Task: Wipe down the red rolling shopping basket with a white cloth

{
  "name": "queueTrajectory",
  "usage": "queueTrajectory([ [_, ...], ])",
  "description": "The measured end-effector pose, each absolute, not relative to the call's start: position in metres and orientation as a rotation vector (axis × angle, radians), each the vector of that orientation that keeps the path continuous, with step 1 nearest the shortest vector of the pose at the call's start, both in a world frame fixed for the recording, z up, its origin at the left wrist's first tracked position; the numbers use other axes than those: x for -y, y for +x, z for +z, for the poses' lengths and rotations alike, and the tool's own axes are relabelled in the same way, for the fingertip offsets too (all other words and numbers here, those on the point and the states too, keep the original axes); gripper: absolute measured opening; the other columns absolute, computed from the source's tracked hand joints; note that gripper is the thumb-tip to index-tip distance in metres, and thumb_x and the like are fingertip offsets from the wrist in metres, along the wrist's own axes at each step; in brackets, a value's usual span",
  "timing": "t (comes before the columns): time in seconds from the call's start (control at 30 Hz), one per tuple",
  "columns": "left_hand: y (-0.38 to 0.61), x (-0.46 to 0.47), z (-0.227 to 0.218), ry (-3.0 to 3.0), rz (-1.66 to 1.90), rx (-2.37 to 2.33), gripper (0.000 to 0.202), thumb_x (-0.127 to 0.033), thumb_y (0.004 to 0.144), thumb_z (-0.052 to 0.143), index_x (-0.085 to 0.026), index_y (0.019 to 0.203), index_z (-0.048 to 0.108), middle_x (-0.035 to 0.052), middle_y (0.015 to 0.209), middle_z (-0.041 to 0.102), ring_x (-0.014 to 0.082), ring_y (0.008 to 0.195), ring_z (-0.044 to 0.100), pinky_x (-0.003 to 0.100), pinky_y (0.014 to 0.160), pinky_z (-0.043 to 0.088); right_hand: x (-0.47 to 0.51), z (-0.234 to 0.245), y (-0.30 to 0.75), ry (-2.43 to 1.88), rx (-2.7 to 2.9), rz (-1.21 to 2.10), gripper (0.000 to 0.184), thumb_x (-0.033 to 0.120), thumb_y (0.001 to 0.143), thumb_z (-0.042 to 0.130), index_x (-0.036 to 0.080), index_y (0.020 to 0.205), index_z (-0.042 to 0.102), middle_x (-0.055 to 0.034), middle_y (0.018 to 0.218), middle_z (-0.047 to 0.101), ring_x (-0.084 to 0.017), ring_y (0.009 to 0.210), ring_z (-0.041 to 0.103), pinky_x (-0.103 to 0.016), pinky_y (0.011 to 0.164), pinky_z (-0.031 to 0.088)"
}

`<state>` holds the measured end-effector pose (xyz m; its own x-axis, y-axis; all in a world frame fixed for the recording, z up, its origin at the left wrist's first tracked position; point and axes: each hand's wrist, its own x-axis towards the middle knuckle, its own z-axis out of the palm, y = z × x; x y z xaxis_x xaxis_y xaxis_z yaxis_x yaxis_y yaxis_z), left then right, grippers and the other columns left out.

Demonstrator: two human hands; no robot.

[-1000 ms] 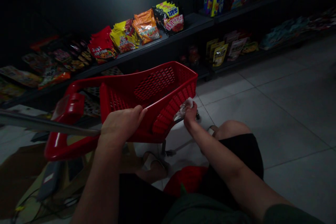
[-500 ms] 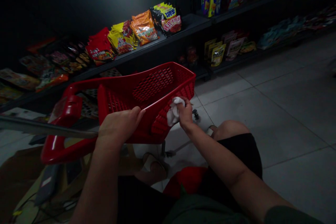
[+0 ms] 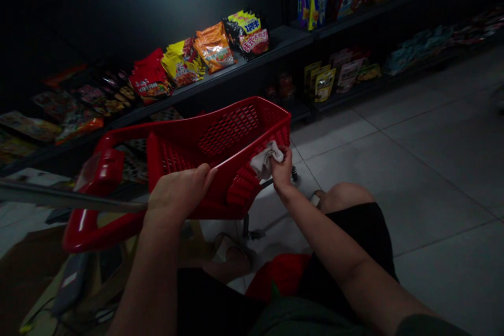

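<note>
A red plastic shopping basket (image 3: 230,130) sits tilted just ahead of the person, its rim gripped by the closed left hand (image 3: 179,194). The right hand (image 3: 281,169) pinches a white cloth (image 3: 265,161) against the basket's outer side. Beyond, snack packets (image 3: 214,48) line dark shelves (image 3: 291,37) above pale floor tiles (image 3: 394,168).

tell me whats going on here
A person has their left hand on the rim of a red plastic shopping cart, and their right hand presses a white cloth against the cart's side. Snack packets sit on dark shelves beyond it, beside a tiled floor.
</note>
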<state>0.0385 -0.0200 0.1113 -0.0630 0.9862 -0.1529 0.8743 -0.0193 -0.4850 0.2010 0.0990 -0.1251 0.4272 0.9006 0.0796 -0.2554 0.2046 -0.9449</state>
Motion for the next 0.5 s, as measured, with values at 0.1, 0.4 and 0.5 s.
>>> queueTrajectory([
  [0.1,0.040,0.020,0.112,-1.972,0.692,2.013,0.056,-0.051,0.100,0.014,-0.022,0.106,0.062,0.0135,0.087,0.076,0.0318,0.079,0.074,0.038,0.066,0.051,-0.098,-0.128,0.199,-1.086,0.753,0.870,0.034,0.029,0.075,0.063,0.019,0.108,0.058,-0.0046,0.106,0.062,-0.018,0.096,0.058,-0.035,0.093,0.048],
  [0.4,0.042,0.018,0.113,-1.983,0.693,2.017,0.055,-0.051,0.100,0.014,-0.021,0.105,0.060,0.0136,0.088,0.076,0.0331,0.079,0.074,0.040,0.067,0.052,-0.074,-0.114,0.171,-1.112,1.181,0.753,0.076,0.045,0.082,0.066,0.023,0.148,0.034,-0.0132,0.156,0.029,-0.028,0.148,0.020,-0.052,0.121,0.018],
  [0.5,0.041,0.017,0.112,-1.991,0.682,2.015,0.055,-0.050,0.100,0.013,-0.021,0.103,0.060,0.0135,0.086,0.075,0.0346,0.079,0.074,0.042,0.066,0.052,-0.084,-0.119,0.181,-1.084,1.122,0.749,0.060,0.040,0.081,0.065,0.023,0.136,0.049,-0.0112,0.146,0.045,-0.026,0.139,0.035,-0.048,0.118,0.025],
])
